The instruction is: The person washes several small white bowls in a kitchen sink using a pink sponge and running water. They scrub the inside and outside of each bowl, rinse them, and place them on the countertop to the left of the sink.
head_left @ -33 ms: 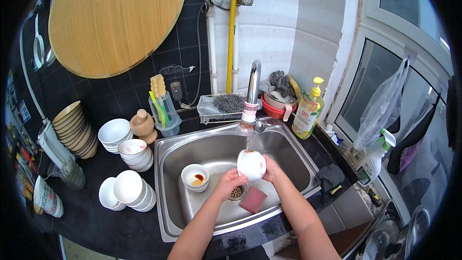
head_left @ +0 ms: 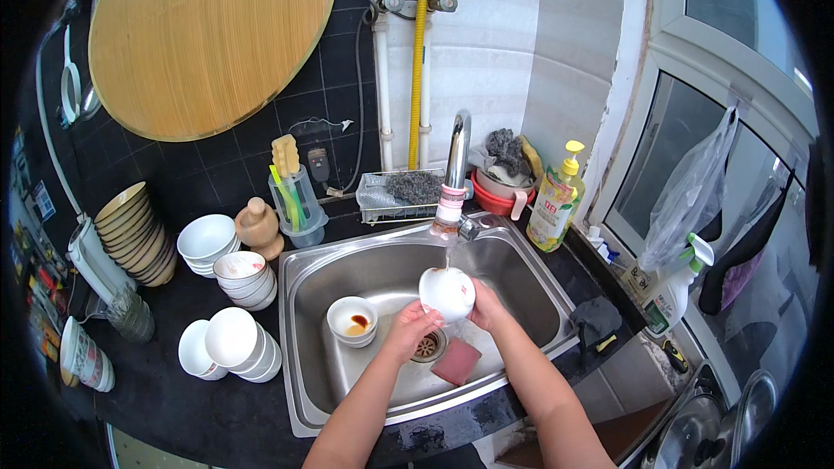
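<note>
A small white bowl (head_left: 446,295) is held between both hands, its outside facing me, just under the faucet (head_left: 455,165), from which water runs onto its upper edge. My left hand (head_left: 413,327) grips its left lower side; my right hand (head_left: 489,306) grips the right side. Both work inside the steel sink (head_left: 314,382). To the left in the basin sits another stack of white bowls (head_left: 351,333), the top one holding some brown liquid. Below the held bowl, a reddish sponge (head_left: 457,360) lies beside the drain (head_left: 427,346).
Several stacks of white bowls (head_left: 233,338) and brown-rimmed bowls (head_left: 135,230) stand on the dark counter at left. Behind the sink are a wire rack (head_left: 395,204) and a red basin (head_left: 497,197). A yellow-capped soap bottle (head_left: 556,200) stands at the right back corner.
The bowl has shifted slightly left and turned in my hands, showing more of its rounded outside. The bowls in the sink and the sponge stay put.
</note>
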Tool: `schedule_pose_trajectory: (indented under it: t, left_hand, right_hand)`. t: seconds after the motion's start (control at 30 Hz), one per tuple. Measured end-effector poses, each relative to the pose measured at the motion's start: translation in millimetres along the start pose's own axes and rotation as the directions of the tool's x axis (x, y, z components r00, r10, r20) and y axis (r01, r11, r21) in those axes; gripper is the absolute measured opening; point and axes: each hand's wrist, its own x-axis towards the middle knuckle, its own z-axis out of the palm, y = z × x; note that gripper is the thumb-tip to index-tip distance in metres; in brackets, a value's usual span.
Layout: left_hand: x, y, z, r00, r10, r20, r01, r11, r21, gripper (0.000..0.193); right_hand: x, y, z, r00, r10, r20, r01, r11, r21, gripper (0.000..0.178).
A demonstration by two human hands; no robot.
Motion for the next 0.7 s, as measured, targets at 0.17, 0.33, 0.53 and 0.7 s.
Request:
schedule_pose_trajectory:
  t: [0.17, 0.33, 0.53, 0.7]
  left_hand:
    - [4, -1, -8, 0.985, 0.063, -0.162, -0.098, 0.971, -0.217, 0.027]
    - [3, -1, -13, 0.988, 0.028, -0.154, -0.052, 0.987, -0.155, 0.031]
    - [-3, 8, -2, 0.994, -0.095, -0.059, 0.095, 0.995, 0.003, 0.033]
    - [-2, 4, -1, 0.997, -0.071, -0.010, 0.070, 0.995, -0.066, 0.031]
  right_hand:
    - [10, 12, -1, 0.993, 0.002, 0.121, 0.017, 0.988, -0.151, 0.047]
    - [-5, 9, 10, 0.971, 0.050, 0.232, -0.009, 0.985, -0.173, 0.052]
    - [-23, -9, 23, 0.987, 0.063, 0.149, -0.012, 0.948, -0.318, 0.060]
    - [-15, -4, 15, 0.996, 0.089, 0.022, -0.080, 0.964, -0.254, 0.063]
